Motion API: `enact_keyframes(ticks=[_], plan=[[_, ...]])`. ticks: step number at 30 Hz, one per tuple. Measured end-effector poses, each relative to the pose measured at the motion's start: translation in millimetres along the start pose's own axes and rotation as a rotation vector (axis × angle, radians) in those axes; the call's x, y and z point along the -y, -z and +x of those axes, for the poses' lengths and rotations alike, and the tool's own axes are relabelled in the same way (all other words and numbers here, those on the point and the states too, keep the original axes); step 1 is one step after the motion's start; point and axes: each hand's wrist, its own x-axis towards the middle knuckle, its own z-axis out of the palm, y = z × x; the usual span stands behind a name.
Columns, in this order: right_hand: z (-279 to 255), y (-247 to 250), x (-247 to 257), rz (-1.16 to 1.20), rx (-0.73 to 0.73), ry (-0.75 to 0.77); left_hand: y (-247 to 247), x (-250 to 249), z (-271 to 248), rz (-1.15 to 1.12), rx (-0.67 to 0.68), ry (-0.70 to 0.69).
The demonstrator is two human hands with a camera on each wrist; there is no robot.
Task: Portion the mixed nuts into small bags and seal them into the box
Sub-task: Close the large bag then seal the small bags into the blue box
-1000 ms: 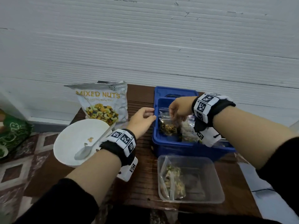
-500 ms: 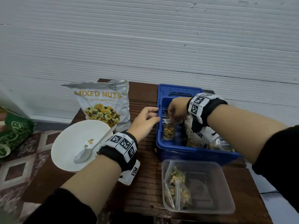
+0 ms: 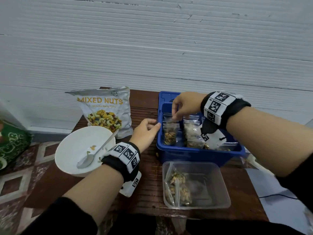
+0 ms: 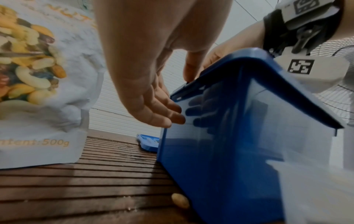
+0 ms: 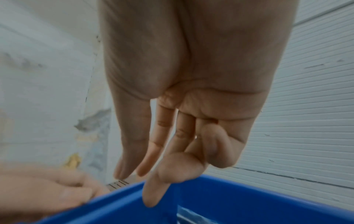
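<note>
A blue box [image 3: 199, 152] stands on the wooden table with several small bags of nuts in it. One small bag [image 3: 170, 133] stands upright at the box's left end. My right hand [image 3: 176, 114] hovers over that bag, its fingertips at the bag's top edge. In the right wrist view the right hand [image 5: 145, 181] has its fingers hanging straight over the box rim [image 5: 229, 197], with nothing between them. My left hand [image 3: 152, 127] is relaxed, and in the left wrist view its fingertips [image 4: 172, 112] touch the box's left wall [image 4: 229, 136].
The Mixed Nuts pouch [image 3: 105, 109] stands at the back left. A white bowl [image 3: 76, 146] with a spoon [image 3: 91, 156] sits in front of it. A clear tub [image 3: 218, 192] holding a filled bag [image 3: 179, 189] lies near me. A loose nut [image 4: 180, 202] lies by the box.
My right hand set the small bag lower into the box's left end and its fingers straightened. My left hand stayed at the box's left wall.
</note>
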Motion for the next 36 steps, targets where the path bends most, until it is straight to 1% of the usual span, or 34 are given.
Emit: enact_keyframes(ticks=[3,6,10,14,18,22,24,25,27,29,31,33,36], plan=[[-30.5,-3.6,8.2,0.058,0.02,0.03,-4.0,0.5,-17.0,0.057,-0.025,0.016],[-60.4,-17.0,14.9,0.114,0.07,0.068,-6.5,-0.7,-37.6,0.099,0.005,0.038],[-91.4,-48.7,23.1,0.139,0.148,0.08,-7.5,-2.6,-59.0,0.124,0.01,0.03],[-109.4,-91.0,26.1,0.072,0.146,0.095,-7.2,-2.6,-76.2,0.138,0.029,0.038],[-119.2,-124.8,26.5,-0.022,0.087,0.059,-10.4,-1.7,-89.0,0.157,0.022,0.034],[-127.5,-148.7,21.3,-0.008,0.024,0.014,-14.1,-0.1,-99.7,0.125,0.0,0.04],[-130.4,-154.2,17.4,0.02,-0.043,-0.021,-15.1,0.7,-104.8,0.176,0.026,0.041],[-131.5,-155.0,14.9,0.05,-0.072,-0.033,-15.2,0.8,-107.3,0.219,0.055,0.036],[-133.7,-154.3,9.8,0.122,-0.108,-0.051,-15.6,0.4,-112.3,0.282,0.155,0.014],[-137.0,-152.6,4.6,0.207,-0.139,-0.069,-16.7,-1.9,-119.9,0.311,0.262,-0.028],[-141.5,-151.1,0.8,0.323,-0.181,-0.084,-18.4,-4.0,-126.6,0.363,0.328,-0.088],[-146.0,-149.8,-2.0,0.426,-0.23,-0.091,-20.5,-4.9,-130.0,0.425,0.344,-0.143],[-149.9,-148.1,-6.3,0.58,-0.292,-0.109,-22.0,-6.4,-128.5,0.465,0.287,-0.208]])
